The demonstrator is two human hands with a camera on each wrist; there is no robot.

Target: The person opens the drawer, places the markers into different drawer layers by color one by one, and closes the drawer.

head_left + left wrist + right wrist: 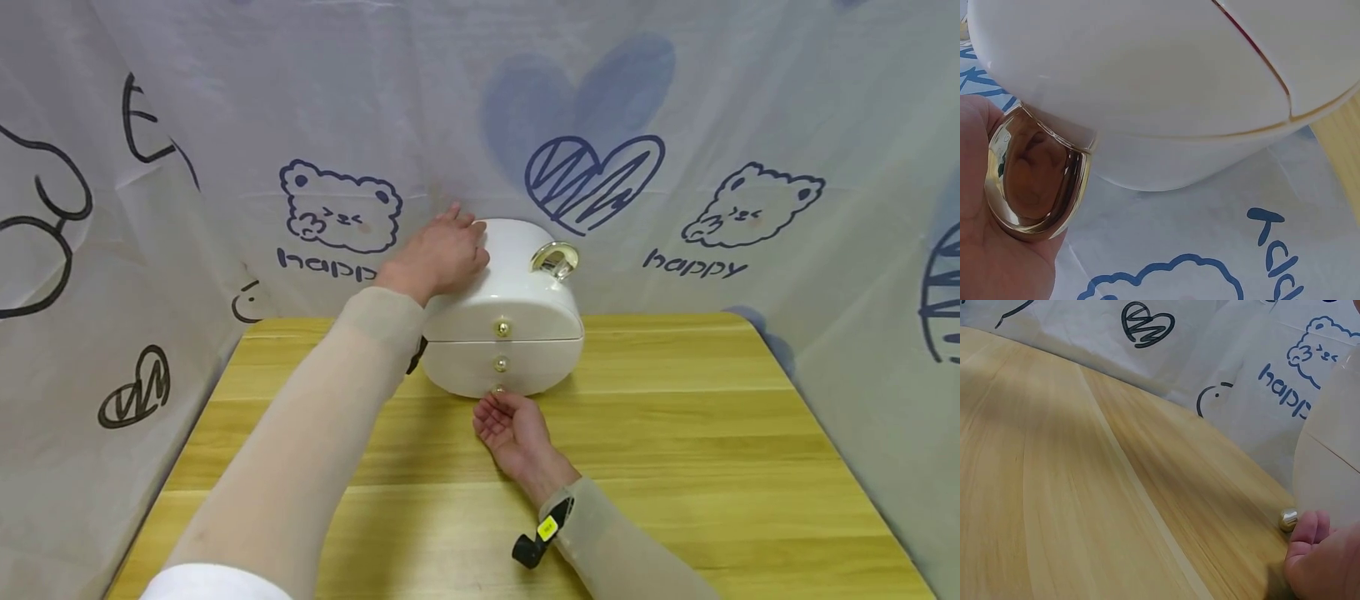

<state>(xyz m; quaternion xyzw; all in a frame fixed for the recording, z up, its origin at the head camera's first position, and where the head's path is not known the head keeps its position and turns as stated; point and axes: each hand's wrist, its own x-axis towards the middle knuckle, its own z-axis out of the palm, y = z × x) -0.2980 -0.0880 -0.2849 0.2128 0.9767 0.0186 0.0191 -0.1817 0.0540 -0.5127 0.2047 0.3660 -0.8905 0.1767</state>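
A glossy white case (517, 258) with a rounded top and gold trim sits at the back of the table. My left hand (442, 254) rests over its upper left, fingers extended across the top. In the left wrist view, that palm lies against the case's gold side handle (1075, 181). At the front's bottom edge, my right hand (517, 429) is turned palm up and pinches the lowest gold knob (497, 389). The right wrist view shows a gold ball (1287, 520) at the fingertips. Two more knobs run up the front, either side of a horizontal seam.
A second gold handle (555, 258) stands out on the case's right. Beneath is a wood-grain table (675, 467). White cloth (450, 100) printed with bears and hearts hangs close behind the case and along both sides.
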